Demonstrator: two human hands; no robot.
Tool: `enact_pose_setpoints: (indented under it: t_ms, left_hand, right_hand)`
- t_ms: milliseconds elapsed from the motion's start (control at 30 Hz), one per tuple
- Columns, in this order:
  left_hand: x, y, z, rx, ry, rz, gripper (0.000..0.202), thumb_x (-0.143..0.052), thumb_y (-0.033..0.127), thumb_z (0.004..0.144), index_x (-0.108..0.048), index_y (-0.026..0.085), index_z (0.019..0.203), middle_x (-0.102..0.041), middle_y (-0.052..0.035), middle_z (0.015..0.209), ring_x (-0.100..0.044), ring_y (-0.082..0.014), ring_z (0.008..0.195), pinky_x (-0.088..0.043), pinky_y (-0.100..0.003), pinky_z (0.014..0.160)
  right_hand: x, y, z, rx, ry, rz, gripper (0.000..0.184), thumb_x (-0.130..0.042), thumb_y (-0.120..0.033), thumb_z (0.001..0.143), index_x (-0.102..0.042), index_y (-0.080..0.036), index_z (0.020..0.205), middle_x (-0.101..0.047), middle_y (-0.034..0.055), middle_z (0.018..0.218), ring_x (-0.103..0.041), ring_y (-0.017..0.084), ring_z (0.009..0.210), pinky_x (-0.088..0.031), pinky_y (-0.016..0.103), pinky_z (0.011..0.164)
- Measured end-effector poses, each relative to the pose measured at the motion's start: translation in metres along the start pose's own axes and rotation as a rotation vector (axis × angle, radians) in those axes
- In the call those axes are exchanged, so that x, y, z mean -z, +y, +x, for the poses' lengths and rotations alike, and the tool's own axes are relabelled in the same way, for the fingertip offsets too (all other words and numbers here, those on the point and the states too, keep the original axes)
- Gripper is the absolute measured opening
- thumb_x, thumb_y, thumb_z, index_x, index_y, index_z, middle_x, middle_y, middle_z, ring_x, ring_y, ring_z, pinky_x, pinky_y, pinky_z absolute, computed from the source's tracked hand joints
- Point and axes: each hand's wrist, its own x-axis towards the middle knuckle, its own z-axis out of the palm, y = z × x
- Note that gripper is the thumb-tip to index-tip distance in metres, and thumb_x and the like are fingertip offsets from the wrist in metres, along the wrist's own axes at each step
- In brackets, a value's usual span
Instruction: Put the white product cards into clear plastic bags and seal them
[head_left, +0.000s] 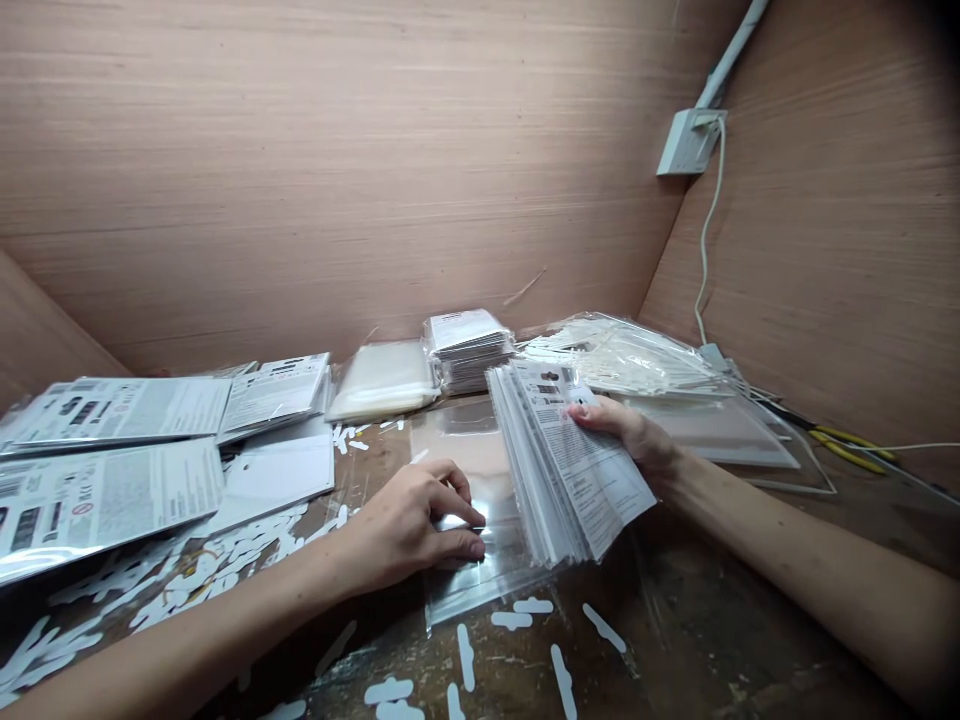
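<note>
My right hand point(626, 430) grips a thick, fanned stack of printed cards in clear plastic bags point(559, 470), tilted above the table. Its thumb lies across the front card near the hang hole; the other fingers are behind the stack. To the left, my left hand point(431, 515) rests on a flat clear plastic bag point(465, 585), fingers bent, with a small gap between thumb and index finger. Nothing shows between those fingertips. The stack's lower edge hangs over the bag's right side and hides part of it.
Printed cards point(150, 410) lie piled at left. Behind are a pile of clear bags point(386, 380), a stack of bagged cards point(469, 345) and a large bag of white pieces point(622, 350). White paper offcuts point(465, 655) litter the table. Yellow-handled pliers point(855, 450) lie at right.
</note>
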Motion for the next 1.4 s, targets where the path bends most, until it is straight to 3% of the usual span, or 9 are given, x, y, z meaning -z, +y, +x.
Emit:
enact_pose_setpoints:
  t_ms: [300, 400, 500, 600, 867, 1067, 1200, 1300, 1400]
  left_hand:
    - [0.012, 0.006, -0.002, 0.001, 0.085, -0.032, 0.026, -0.065, 0.041, 0.097, -0.085, 0.025, 0.091, -0.075, -0.0043, 0.093, -0.068, -0.0153, 0.078, -0.049, -0.027, 0.068]
    - [0.020, 0.012, -0.004, 0.013, 0.173, 0.016, 0.030, -0.062, 0.042, 0.099, -0.084, 0.024, 0.088, -0.076, -0.0038, 0.095, -0.067, -0.0153, 0.078, -0.049, -0.028, 0.068]
    - [0.030, 0.020, -0.006, -0.010, 0.206, 0.090, 0.036, -0.059, 0.040, 0.101, -0.081, 0.022, 0.080, -0.075, -0.0034, 0.094, -0.066, -0.0145, 0.076, -0.048, -0.029, 0.069]
    - [0.038, 0.027, -0.009, -0.043, 0.175, 0.164, 0.040, -0.053, 0.036, 0.103, -0.077, 0.018, 0.075, -0.074, -0.0042, 0.091, -0.064, -0.0135, 0.072, -0.046, -0.029, 0.067]
    - [0.025, 0.032, -0.014, -0.171, -0.067, 0.224, 0.027, -0.055, 0.021, 0.096, -0.080, 0.019, 0.085, -0.077, -0.0061, 0.090, -0.069, -0.0145, 0.070, -0.052, -0.027, 0.067]
    - [0.013, 0.038, -0.015, -0.138, 0.005, 0.275, 0.021, -0.059, 0.017, 0.083, -0.079, 0.020, 0.077, -0.072, -0.0014, 0.060, -0.061, -0.0148, 0.047, -0.051, -0.029, 0.053]
    - [0.009, 0.037, -0.018, -0.138, 0.025, 0.334, 0.029, -0.063, 0.015, 0.079, -0.078, 0.023, 0.103, -0.077, -0.0005, 0.069, -0.068, -0.0176, 0.055, -0.055, -0.031, 0.059]
    - [0.009, 0.037, -0.019, -0.145, -0.014, 0.322, 0.030, -0.065, 0.011, 0.077, -0.078, 0.024, 0.101, -0.077, -0.0005, 0.071, -0.068, -0.0170, 0.057, -0.053, -0.030, 0.059]
    - [0.013, 0.037, -0.018, 0.005, -0.098, 0.132, 0.016, -0.073, 0.020, 0.081, -0.079, 0.022, 0.095, -0.080, -0.0020, 0.080, -0.072, -0.0160, 0.063, -0.053, -0.026, 0.060]
  right_hand:
    - [0.000, -0.010, -0.019, -0.077, -0.147, -0.094, 0.038, -0.088, -0.029, 0.065, -0.071, -0.011, 0.095, -0.076, 0.0067, 0.079, -0.072, 0.020, 0.065, -0.058, 0.027, 0.060]
    - [-0.001, -0.023, -0.029, -0.155, -0.274, -0.156, 0.062, -0.089, -0.024, 0.061, -0.069, -0.011, 0.118, -0.077, 0.0086, 0.089, -0.074, 0.024, 0.074, -0.060, 0.031, 0.065]
    - [-0.001, -0.035, -0.036, -0.168, -0.269, -0.192, 0.086, -0.091, -0.023, 0.057, -0.061, -0.014, 0.138, -0.077, 0.0073, 0.090, -0.073, 0.023, 0.074, -0.058, 0.029, 0.064]
    - [0.002, -0.040, -0.040, -0.172, -0.286, -0.173, 0.092, -0.093, -0.021, 0.056, -0.060, -0.016, 0.142, -0.075, 0.0041, 0.084, -0.071, 0.021, 0.074, -0.057, 0.027, 0.066]
    - [0.018, -0.027, -0.028, -0.445, -0.663, -0.142, 0.102, -0.091, -0.005, 0.061, -0.048, -0.017, 0.152, -0.077, 0.0104, 0.107, -0.077, 0.020, 0.087, -0.061, 0.024, 0.069]
    - [0.010, -0.022, -0.029, -0.451, -0.612, -0.090, 0.096, -0.090, -0.004, 0.062, -0.050, -0.016, 0.149, -0.077, 0.0088, 0.104, -0.078, 0.022, 0.088, -0.065, 0.027, 0.069]
    - [0.001, -0.015, -0.031, -0.480, -0.595, -0.068, 0.093, -0.090, -0.005, 0.063, -0.051, -0.017, 0.147, -0.076, 0.0065, 0.101, -0.078, 0.021, 0.086, -0.066, 0.031, 0.075]
    - [-0.001, -0.010, -0.029, -0.502, -0.598, -0.097, 0.096, -0.092, -0.007, 0.062, -0.050, -0.016, 0.147, -0.077, 0.0067, 0.100, -0.078, 0.021, 0.086, -0.066, 0.031, 0.077]
    - [0.001, -0.005, -0.026, -0.513, -0.634, -0.099, 0.097, -0.094, -0.006, 0.060, -0.050, -0.017, 0.146, -0.077, 0.0067, 0.099, -0.078, 0.020, 0.084, -0.066, 0.030, 0.075]
